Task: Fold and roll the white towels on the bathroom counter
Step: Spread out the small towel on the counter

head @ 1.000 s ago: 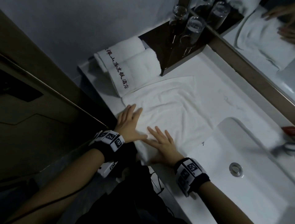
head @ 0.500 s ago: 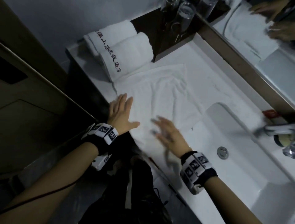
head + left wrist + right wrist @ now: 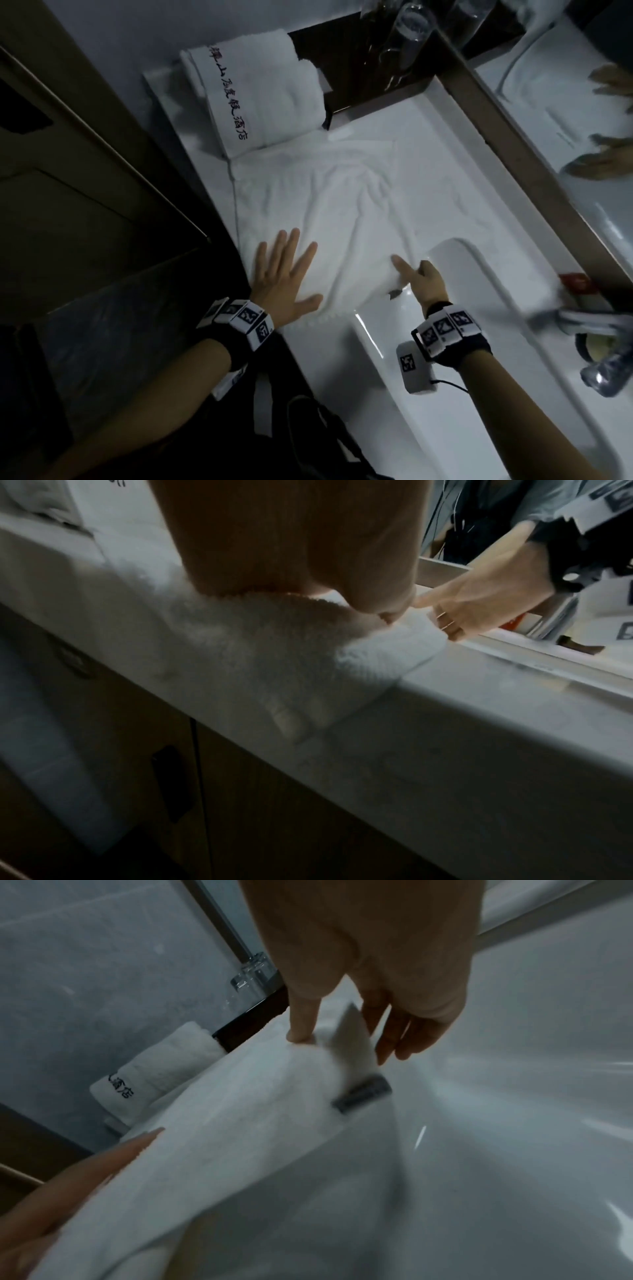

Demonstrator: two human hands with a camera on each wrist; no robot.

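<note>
A white towel [image 3: 342, 212] lies spread and wrinkled on the white counter [image 3: 452, 147]. My left hand [image 3: 287, 270] presses flat on its near left part, fingers straight and spread. At the sink's edge my right hand [image 3: 409, 270] pinches the towel's near right corner, thumb on top and fingers beneath. The right wrist view shows that corner [image 3: 335, 1053] lifted, with a small grey label [image 3: 363, 1093] hanging from it. In the left wrist view the towel [image 3: 257, 647] droops over the counter's front edge under my palm. Two rolled towels [image 3: 260, 96] with dark lettering lie at the far left.
A dark tray [image 3: 352, 68] with upturned glasses [image 3: 411, 31] stands behind the rolled towels. The sink basin [image 3: 479, 342] opens to the right of the towel, with a faucet [image 3: 582, 322] at the far right. A mirror [image 3: 565, 102] runs along the back.
My right hand has moved right from flat on the towel to the corner by the sink and taken hold of it. The left hand stays pressed flat.
</note>
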